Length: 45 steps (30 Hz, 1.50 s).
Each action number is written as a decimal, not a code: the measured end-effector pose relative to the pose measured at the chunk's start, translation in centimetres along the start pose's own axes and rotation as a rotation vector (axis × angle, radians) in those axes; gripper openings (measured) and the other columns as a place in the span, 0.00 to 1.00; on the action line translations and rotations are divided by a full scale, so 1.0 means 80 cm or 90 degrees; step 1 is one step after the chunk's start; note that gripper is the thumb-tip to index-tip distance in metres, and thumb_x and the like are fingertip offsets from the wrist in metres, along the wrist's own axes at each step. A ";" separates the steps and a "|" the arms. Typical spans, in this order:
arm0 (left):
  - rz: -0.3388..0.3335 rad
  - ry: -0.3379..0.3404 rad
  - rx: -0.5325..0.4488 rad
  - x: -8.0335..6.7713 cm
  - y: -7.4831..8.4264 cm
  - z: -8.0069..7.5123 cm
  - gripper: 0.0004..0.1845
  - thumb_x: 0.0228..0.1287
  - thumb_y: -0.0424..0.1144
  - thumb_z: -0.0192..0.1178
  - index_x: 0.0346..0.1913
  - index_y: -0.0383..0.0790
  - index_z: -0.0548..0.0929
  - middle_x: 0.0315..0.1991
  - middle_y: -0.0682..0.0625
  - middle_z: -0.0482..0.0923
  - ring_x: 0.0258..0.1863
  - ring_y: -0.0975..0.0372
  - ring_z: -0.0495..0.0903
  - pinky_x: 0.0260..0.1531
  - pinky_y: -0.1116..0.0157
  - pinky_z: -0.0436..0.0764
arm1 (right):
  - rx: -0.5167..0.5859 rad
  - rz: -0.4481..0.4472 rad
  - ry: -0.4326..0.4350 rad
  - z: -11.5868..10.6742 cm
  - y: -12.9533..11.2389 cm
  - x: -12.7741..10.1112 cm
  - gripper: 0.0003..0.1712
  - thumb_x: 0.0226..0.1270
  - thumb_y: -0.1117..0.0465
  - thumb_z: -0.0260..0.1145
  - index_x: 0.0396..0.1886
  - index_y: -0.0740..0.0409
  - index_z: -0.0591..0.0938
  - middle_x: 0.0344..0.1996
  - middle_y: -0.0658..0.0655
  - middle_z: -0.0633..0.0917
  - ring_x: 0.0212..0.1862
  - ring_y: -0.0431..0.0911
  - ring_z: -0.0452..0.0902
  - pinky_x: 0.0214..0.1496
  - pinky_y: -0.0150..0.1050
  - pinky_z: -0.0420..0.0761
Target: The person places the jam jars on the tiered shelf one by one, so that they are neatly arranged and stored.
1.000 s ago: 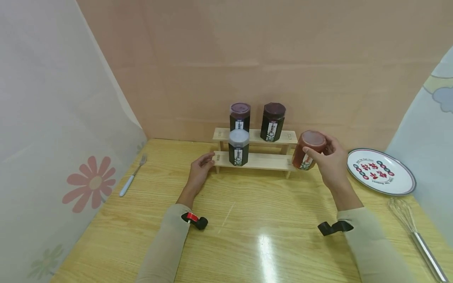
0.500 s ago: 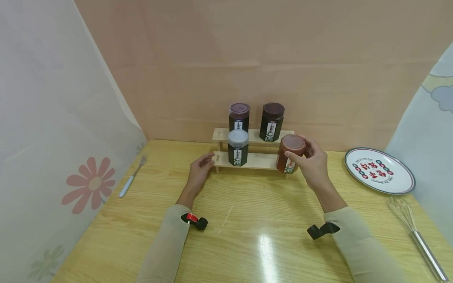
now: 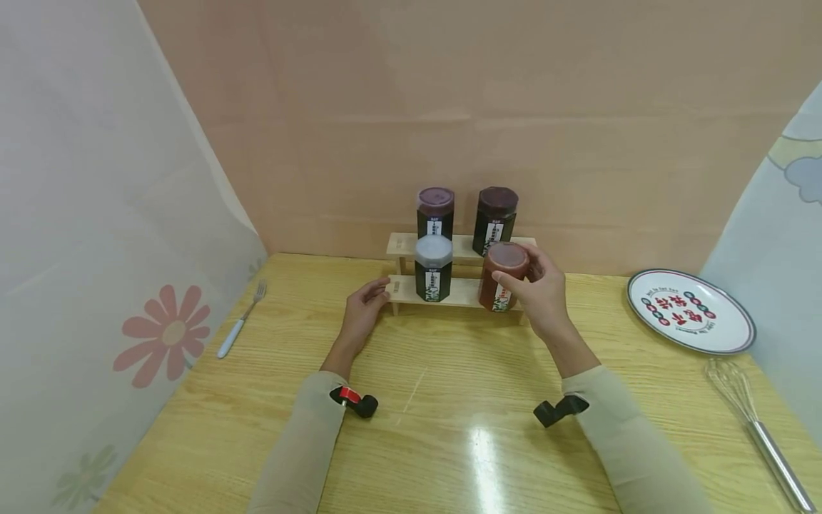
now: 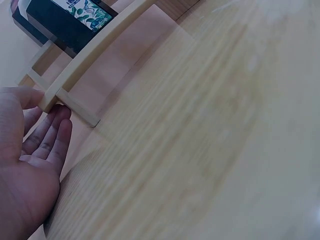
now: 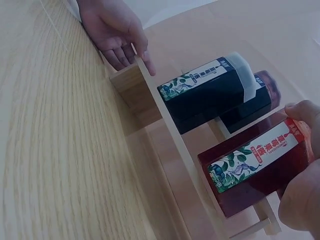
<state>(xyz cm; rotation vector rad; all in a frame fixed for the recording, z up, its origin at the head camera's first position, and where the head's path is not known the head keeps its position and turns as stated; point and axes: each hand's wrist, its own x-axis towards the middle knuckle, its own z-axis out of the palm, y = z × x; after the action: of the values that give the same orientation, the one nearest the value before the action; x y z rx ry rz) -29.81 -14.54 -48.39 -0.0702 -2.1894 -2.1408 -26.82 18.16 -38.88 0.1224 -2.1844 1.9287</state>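
My right hand (image 3: 544,296) grips a red jar (image 3: 493,289) with a pale lid, thumb in front and fingers behind. The jar is upright over the right part of the lower step of a two-step wooden rack (image 3: 464,291); whether its base touches the wood I cannot tell. My left hand (image 3: 362,314) pinches the rack's left end, the thumb on top and fingers below, as the left wrist view shows. A dark jar with a white lid (image 3: 433,275) stands on the lower step's left. Behind, on the upper step, are a purple-lidded jar (image 3: 435,207) and a dark-lidded jar (image 3: 496,218).
A white plate (image 3: 726,325) with red lettering lies at the right, a whisk (image 3: 758,428) in front of it. A fork (image 3: 240,325) lies at the left. A pinkish-brown backdrop (image 3: 321,143) rises behind the wooden table (image 3: 411,442).
My right hand has carried the red jar leftward from beyond the rack's right end to over the lower step. The left hand has stayed at the rack's left end.
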 end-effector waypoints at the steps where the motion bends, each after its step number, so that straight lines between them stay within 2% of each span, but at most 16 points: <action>1: 0.001 -0.001 0.002 0.000 0.000 0.001 0.18 0.75 0.33 0.59 0.65 0.39 0.82 0.64 0.42 0.79 0.60 0.58 0.76 0.51 0.78 0.81 | 0.000 -0.001 0.001 0.002 0.000 0.000 0.41 0.62 0.59 0.79 0.73 0.55 0.72 0.67 0.57 0.77 0.66 0.42 0.74 0.63 0.22 0.77; 6: 0.003 -0.001 0.008 0.001 0.001 0.003 0.18 0.75 0.34 0.60 0.65 0.39 0.82 0.64 0.43 0.79 0.61 0.58 0.76 0.51 0.77 0.81 | -0.003 0.008 0.009 0.008 0.001 0.002 0.41 0.62 0.61 0.78 0.74 0.54 0.72 0.68 0.57 0.77 0.67 0.41 0.74 0.66 0.24 0.77; 11: 0.004 -0.005 0.006 0.002 0.002 0.003 0.19 0.75 0.34 0.60 0.65 0.39 0.81 0.63 0.43 0.79 0.61 0.58 0.76 0.52 0.76 0.81 | -0.002 0.012 0.013 0.011 0.000 0.004 0.42 0.63 0.61 0.78 0.75 0.55 0.71 0.68 0.58 0.77 0.67 0.42 0.73 0.63 0.21 0.77; 18: 0.001 -0.004 0.010 0.004 0.002 0.003 0.19 0.75 0.35 0.60 0.65 0.40 0.81 0.62 0.43 0.79 0.61 0.58 0.76 0.51 0.77 0.81 | -0.026 -0.006 -0.027 0.004 0.000 0.004 0.42 0.66 0.58 0.76 0.76 0.53 0.68 0.69 0.59 0.76 0.69 0.42 0.72 0.64 0.21 0.76; 21: -0.003 -0.002 0.013 0.003 0.001 0.004 0.19 0.75 0.35 0.60 0.65 0.40 0.81 0.61 0.43 0.79 0.60 0.58 0.76 0.52 0.76 0.81 | -0.014 -0.008 -0.042 -0.002 0.003 0.001 0.42 0.67 0.60 0.75 0.77 0.54 0.67 0.70 0.60 0.75 0.70 0.40 0.71 0.68 0.22 0.74; 26: -0.004 0.001 0.011 0.001 -0.001 0.004 0.18 0.75 0.34 0.60 0.65 0.40 0.82 0.61 0.43 0.80 0.60 0.59 0.77 0.52 0.75 0.81 | 0.016 -0.020 -0.053 -0.010 0.008 -0.004 0.40 0.68 0.62 0.74 0.76 0.57 0.68 0.68 0.55 0.76 0.68 0.38 0.71 0.73 0.25 0.71; 32: -0.002 0.002 0.008 0.000 -0.001 0.000 0.18 0.74 0.34 0.60 0.64 0.40 0.82 0.62 0.43 0.79 0.60 0.58 0.77 0.52 0.76 0.82 | 0.065 -0.026 -0.045 -0.012 0.012 -0.004 0.38 0.67 0.64 0.74 0.73 0.62 0.69 0.61 0.47 0.79 0.63 0.38 0.74 0.67 0.21 0.74; 41: 0.011 0.009 0.003 -0.001 -0.001 0.000 0.19 0.74 0.34 0.60 0.64 0.39 0.82 0.60 0.43 0.80 0.59 0.59 0.77 0.52 0.74 0.83 | 0.087 -0.039 -0.038 -0.003 0.014 0.005 0.35 0.65 0.66 0.75 0.70 0.62 0.72 0.58 0.46 0.81 0.61 0.39 0.76 0.63 0.21 0.76; 45: 0.018 0.012 0.003 -0.001 -0.002 0.001 0.18 0.74 0.32 0.60 0.64 0.38 0.82 0.60 0.43 0.81 0.57 0.61 0.78 0.52 0.73 0.83 | 0.068 -0.037 -0.029 -0.001 0.015 0.008 0.35 0.66 0.65 0.75 0.70 0.61 0.72 0.58 0.46 0.81 0.61 0.38 0.76 0.62 0.21 0.77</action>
<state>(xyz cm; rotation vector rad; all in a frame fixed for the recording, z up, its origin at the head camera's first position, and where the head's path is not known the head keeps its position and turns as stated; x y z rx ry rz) -29.76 -14.48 -48.52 -0.0791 -2.1697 -2.1129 -27.68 18.42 -39.93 0.2472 -2.0808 2.0299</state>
